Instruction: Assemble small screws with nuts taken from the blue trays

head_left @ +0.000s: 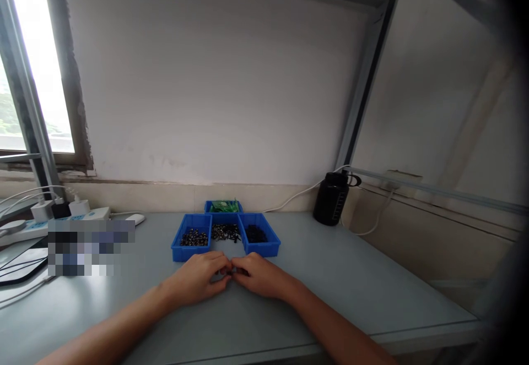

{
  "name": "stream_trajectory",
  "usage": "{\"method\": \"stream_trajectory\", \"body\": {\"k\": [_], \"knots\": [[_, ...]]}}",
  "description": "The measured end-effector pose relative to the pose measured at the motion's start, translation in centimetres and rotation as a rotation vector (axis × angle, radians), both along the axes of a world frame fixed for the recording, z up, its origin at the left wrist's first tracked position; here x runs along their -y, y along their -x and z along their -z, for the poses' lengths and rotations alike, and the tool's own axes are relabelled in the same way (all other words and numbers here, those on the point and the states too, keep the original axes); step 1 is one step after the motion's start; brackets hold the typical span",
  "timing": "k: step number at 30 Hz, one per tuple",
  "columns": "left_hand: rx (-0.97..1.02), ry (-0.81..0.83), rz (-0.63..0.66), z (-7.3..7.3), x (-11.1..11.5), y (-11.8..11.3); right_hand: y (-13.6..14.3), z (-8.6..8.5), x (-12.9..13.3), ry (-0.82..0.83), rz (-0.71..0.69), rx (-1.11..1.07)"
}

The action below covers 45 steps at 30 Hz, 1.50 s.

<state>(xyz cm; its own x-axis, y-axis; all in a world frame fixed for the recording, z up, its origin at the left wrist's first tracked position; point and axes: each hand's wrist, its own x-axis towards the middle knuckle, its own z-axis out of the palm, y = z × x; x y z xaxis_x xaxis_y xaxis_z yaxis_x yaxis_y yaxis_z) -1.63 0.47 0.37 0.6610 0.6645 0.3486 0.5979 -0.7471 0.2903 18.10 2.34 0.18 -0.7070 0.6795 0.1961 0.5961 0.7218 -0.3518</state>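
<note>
My left hand point(203, 278) and my right hand point(259, 276) meet fingertip to fingertip over the grey table, just in front of the blue trays. Both are closed in a pinch around something small and dark, too small to name. The left blue tray point(185, 254) holds many small metallic pieces point(194, 238). Dark small parts point(255, 234) fill the right blue tray point(264, 249). Between these two lie metallic and black pieces point(226, 232). Behind, another blue tray point(208, 207) contains a green packet point(224, 206).
A black bottle point(330, 199) stands at the back right, near a white cable. On the left are a white power strip point(97, 214) with plugs, a white mouse-like object point(136, 219), cables and a blurred-out patch. The table point(351, 277) meets the wall behind.
</note>
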Motion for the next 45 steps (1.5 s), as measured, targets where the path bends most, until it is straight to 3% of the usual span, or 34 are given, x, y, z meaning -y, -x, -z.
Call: {"method": "stream_trajectory", "body": {"k": [8,19,27,33,38,45], "knots": [[-0.121,-0.022,-0.164,-0.4,-0.1,0.0,0.0,-0.8,0.2,-0.013,0.049,-0.072],[-0.163,-0.001,-0.115,0.2,0.0,-0.2,0.3,-0.9,0.7,-0.089,0.009,-0.118],[-0.056,0.008,-0.19,-0.3,-0.1,-0.1,0.1,-1.0,0.4,-0.025,0.058,-0.062],[0.035,0.048,-0.086,0.0,-0.1,-0.1,0.1,-0.8,0.4,-0.024,-0.001,-0.028],[0.054,0.071,-0.064,0.3,-0.2,0.0,0.1,-0.6,0.2,0.02,-0.001,-0.049],[-0.04,0.048,-0.134,0.1,-0.3,0.1,0.0,-1.3,0.5,0.074,0.04,-0.09]]}}
